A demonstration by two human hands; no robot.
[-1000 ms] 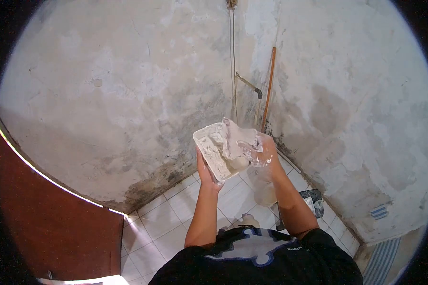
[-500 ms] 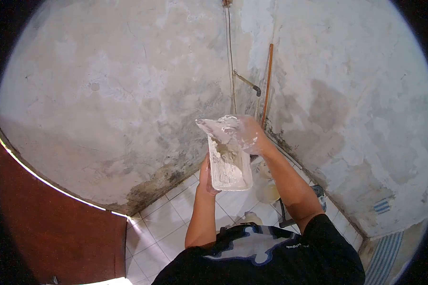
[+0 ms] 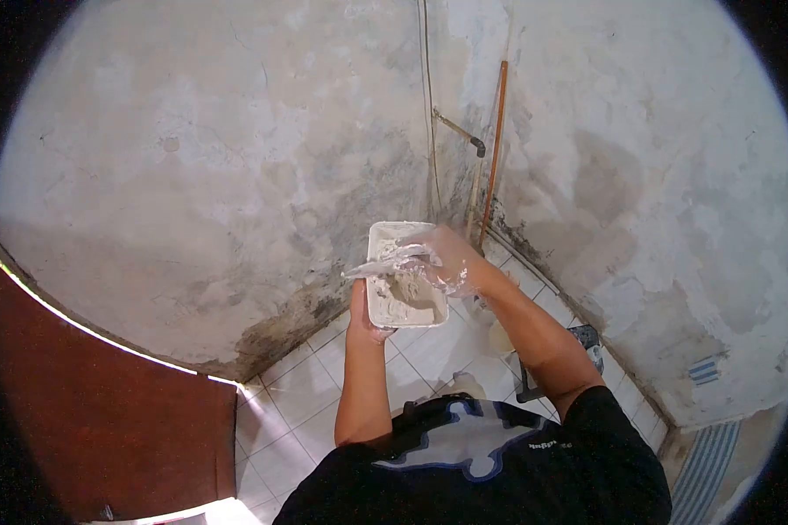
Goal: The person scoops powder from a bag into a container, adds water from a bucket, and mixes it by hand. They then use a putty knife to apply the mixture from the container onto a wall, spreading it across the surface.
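Against blotchy wall (image 3: 193,175), left grip (image 3: 360,312) clasps pasty rectangular tray (image 3: 400,229), right grip (image 3: 446,258) clasps scraper (image 3: 372,268).

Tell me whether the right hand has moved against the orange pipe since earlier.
Yes. The right hand, gripping the putty knife, has shifted left, away from the orange pipe, over the white tray.

shirt (image 3: 534,490): black, short sleeves | print (image 3: 473,451): white-blue | right hand (image 3: 442,258): clear-gloved
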